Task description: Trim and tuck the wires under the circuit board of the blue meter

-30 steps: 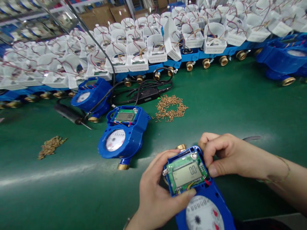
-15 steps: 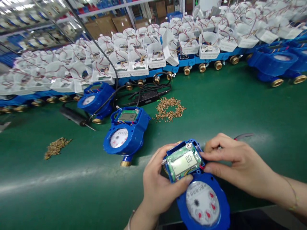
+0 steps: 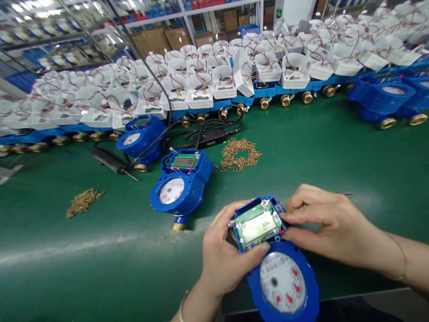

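Note:
My left hand (image 3: 223, 252) grips a blue water meter (image 3: 310, 277) by its upper housing, thumb across the front. In that housing sits a green circuit board (image 3: 246, 227) with a lit display; below it is a round white dial (image 3: 283, 284) with red pointers. My right hand (image 3: 330, 228) is closed at the housing's right edge, thumb and forefinger pinched beside the red wires (image 3: 281, 232). What the fingertips hold is hidden. Part of a thin dark tool (image 3: 346, 193) shows behind this hand; whether it is held I cannot tell.
Another blue meter (image 3: 197, 181) stands left on the green table (image 3: 110, 273), with a further one (image 3: 144, 138) behind. Brass screws lie in a ring-shaped pile (image 3: 253, 156) and a smaller pile (image 3: 83, 201). A black electric screwdriver (image 3: 109, 160), cables and an adapter (image 3: 209, 138) lie near white-topped meters (image 3: 224, 82).
The view has shifted slightly, so the background sits a little lower and further right. Both hands keep nearly the same hold on the meter; the right fingers stay at the board's edge.

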A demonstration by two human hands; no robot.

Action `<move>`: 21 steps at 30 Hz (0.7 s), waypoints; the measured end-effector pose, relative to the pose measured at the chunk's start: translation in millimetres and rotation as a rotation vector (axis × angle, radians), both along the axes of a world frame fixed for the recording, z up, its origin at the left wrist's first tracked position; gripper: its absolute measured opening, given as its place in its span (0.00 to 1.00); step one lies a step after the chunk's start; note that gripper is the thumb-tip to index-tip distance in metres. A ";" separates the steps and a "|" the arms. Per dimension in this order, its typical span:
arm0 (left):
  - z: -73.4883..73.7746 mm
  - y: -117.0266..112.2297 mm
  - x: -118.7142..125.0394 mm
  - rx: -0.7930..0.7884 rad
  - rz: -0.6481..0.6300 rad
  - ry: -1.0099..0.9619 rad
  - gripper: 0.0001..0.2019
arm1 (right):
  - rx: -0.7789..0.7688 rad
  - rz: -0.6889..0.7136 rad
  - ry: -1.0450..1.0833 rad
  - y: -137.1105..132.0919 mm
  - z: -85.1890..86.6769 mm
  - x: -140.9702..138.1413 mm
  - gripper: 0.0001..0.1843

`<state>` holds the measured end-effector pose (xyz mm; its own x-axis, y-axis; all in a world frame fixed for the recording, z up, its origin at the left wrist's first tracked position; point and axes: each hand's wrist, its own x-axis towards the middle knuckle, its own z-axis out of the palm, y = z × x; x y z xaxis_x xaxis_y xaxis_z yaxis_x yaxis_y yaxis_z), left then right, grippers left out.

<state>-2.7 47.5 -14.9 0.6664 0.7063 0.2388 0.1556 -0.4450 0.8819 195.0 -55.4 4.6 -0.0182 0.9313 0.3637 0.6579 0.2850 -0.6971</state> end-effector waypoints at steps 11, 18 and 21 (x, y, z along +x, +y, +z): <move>3.2 -2.4 4.7 0.017 -0.007 0.026 0.28 | -0.069 -0.082 -0.207 -1.9 5.7 -7.5 0.10; 6.4 -4.1 7.0 0.000 -0.022 0.056 0.27 | -0.191 -0.005 -0.163 0.8 6.5 -2.4 0.12; 5.3 -3.7 5.7 -0.008 -0.029 0.049 0.27 | -0.252 0.050 -0.101 5.1 10.8 1.5 0.13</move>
<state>3.0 43.8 -9.6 0.6975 0.6883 0.1992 0.1862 -0.4426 0.8772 196.6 -50.2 15.3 -0.0911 0.9892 0.1150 0.7171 0.1453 -0.6816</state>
